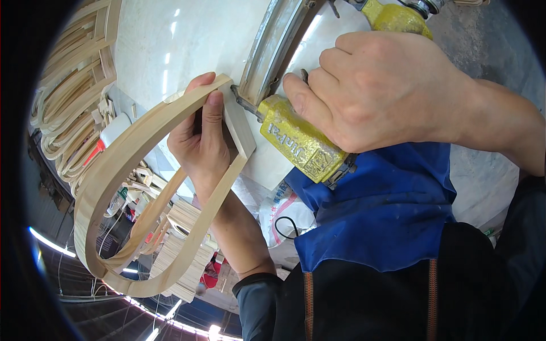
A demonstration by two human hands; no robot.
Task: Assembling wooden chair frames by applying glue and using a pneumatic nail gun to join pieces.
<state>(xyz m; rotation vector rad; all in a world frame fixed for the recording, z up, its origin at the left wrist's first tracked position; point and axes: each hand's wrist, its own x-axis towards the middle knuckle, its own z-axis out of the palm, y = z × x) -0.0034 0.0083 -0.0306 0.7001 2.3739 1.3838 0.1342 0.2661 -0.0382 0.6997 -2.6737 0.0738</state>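
Note:
A pale wooden frame (145,129), bent into a rounded loop with a short straight crosspiece at its near-hand end, hangs in my left hand (199,136). The thumb and fingers of that hand are closed around the frame beside the crosspiece (239,128). My right hand (387,91) is wrapped round a worn yellow nail gun (301,139), hiding its handle. A long metal magazine (273,45) runs up from the tool. The gun's nose sits right by the upper corner of the crosspiece; whether they touch I cannot tell.
A white tabletop (187,34) lies beneath the tool. Many similar curved wooden frames (79,85) are stacked at the left. Lower down stand piled flat wooden pieces (179,264) and a white sack (278,219). A blue apron (375,210) covers my lap.

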